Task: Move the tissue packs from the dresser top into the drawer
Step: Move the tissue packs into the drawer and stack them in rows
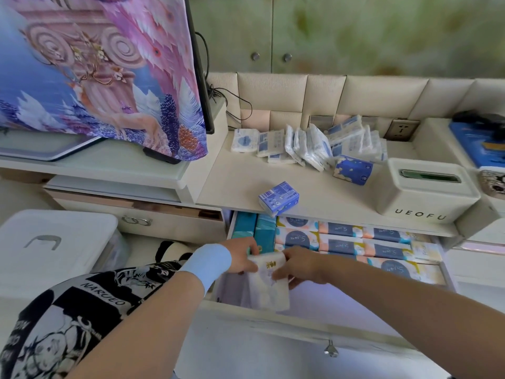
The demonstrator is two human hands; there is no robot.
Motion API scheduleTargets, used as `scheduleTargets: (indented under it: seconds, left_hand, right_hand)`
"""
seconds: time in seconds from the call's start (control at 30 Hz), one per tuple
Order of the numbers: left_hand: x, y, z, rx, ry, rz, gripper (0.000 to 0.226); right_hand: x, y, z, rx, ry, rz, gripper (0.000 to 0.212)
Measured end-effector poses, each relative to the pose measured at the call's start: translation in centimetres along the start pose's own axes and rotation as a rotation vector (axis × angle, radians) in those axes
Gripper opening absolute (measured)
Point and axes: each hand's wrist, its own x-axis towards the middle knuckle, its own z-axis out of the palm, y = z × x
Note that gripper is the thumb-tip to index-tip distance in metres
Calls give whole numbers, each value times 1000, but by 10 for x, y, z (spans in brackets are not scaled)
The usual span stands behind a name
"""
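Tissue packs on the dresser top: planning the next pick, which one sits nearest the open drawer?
The lone blue pack at the front edge of the dresser; the other packs all lie farther back.

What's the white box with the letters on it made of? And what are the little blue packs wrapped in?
The white box looks like hard plastic with a matte finish: smooth moulded walls and rounded corners. The lone blue pack seems to be wrapped in thin, slightly shiny plastic film, printed and creased at the corners. There is probably soft tissue inside.
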Motion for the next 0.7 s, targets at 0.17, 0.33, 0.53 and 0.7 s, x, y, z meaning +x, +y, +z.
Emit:
scheduleTargets:
  seconds: [0.17, 0.33, 0.53, 0.7]
  left_hand:
    - [9, -1, 16, 223, 25, 38, 49]
    - [12, -2, 26, 290, 30, 12, 45]
    - [12, -17, 25, 124, 179, -219, 68]
    - [12, -27, 28, 17, 124, -214, 97]
  right_hand:
    - [7, 27, 26, 106, 130, 121, 24]
    - [7, 32, 47, 7, 182, 236, 26]
    - [9, 6, 54, 102, 85, 220, 31]
    - [18, -6, 64, 203, 50, 262, 31]
